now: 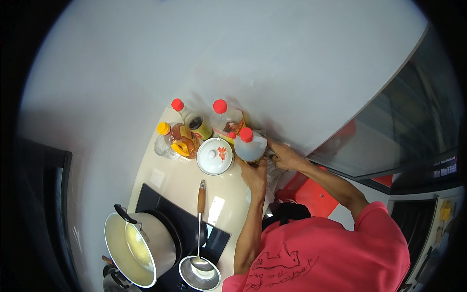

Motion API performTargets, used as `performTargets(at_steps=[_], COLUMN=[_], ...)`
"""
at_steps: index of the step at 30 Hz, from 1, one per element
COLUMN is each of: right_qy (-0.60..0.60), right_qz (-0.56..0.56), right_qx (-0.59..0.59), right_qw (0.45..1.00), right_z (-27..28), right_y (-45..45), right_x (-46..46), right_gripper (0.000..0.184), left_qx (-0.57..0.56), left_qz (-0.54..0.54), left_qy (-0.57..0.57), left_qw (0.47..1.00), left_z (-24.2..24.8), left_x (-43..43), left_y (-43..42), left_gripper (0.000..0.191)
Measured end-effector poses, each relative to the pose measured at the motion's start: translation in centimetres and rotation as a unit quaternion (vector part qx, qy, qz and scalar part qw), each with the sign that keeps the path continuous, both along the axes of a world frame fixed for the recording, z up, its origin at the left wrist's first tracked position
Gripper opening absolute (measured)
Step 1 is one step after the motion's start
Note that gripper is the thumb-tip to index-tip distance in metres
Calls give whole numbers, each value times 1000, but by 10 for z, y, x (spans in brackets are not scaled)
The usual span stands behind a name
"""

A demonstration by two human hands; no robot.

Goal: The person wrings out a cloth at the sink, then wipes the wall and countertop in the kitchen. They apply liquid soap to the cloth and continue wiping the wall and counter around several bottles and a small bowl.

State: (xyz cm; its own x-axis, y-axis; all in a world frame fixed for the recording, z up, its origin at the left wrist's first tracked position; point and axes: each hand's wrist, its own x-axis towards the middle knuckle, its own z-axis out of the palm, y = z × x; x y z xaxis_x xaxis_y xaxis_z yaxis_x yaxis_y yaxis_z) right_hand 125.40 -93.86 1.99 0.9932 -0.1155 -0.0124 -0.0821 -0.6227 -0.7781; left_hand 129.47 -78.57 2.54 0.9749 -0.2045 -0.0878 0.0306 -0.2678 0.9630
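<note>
A translucent plastic jug (pixel 250 149) with a red screw cap stands at the right end of the cream counter (pixel 171 174). My left hand (pixel 254 177) grips the near side of its lower body, thumb and fingers spread around it. My right hand (pixel 286 156) is just right of the jug, fingers curled beside a crumpled whitish bag or cloth (pixel 271 173). Its fingertips are partly hidden, so what they hold is unclear. Against my left hand's side sits a white lidded enamel pot (pixel 214 156) with a red flower print. Behind the jug rises a larger red-capped bottle (pixel 227 122).
A dark sauce bottle (pixel 195 122), a yellow-capped oil bottle (pixel 182 140) and a glass jar (pixel 161 146) stand left. A ladle (pixel 200 219) rests in a metal bowl (pixel 185 279). A large pot (pixel 160 237) sits on the black cooktop (pixel 157 199). A red stool (pixel 313 191) is right.
</note>
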Motion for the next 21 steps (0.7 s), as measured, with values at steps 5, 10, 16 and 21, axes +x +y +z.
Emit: performTargets(at_steps=[5,10,16,21], right_qy=[-23,21,14,-4], right_qz=[39,117,-77,-43], right_qx=[38,105,86,107], right_qw=[998,987,993,993], right_z=[-14,6,-11,-20], right_y=[17,16,3,4], right_x=[-6,3,48,75], right_gripper=[88,92,79,82], left_qx=[57,56,66,119], left_qz=[27,43,47,28], left_qy=[2,-10,41,88], left_qw=[998,997,996,988], left_z=[-6,-12,-14,6], left_x=[-10,-17,-17,-17], left_y=[24,43,49,55], left_gripper=[92,91,97,105])
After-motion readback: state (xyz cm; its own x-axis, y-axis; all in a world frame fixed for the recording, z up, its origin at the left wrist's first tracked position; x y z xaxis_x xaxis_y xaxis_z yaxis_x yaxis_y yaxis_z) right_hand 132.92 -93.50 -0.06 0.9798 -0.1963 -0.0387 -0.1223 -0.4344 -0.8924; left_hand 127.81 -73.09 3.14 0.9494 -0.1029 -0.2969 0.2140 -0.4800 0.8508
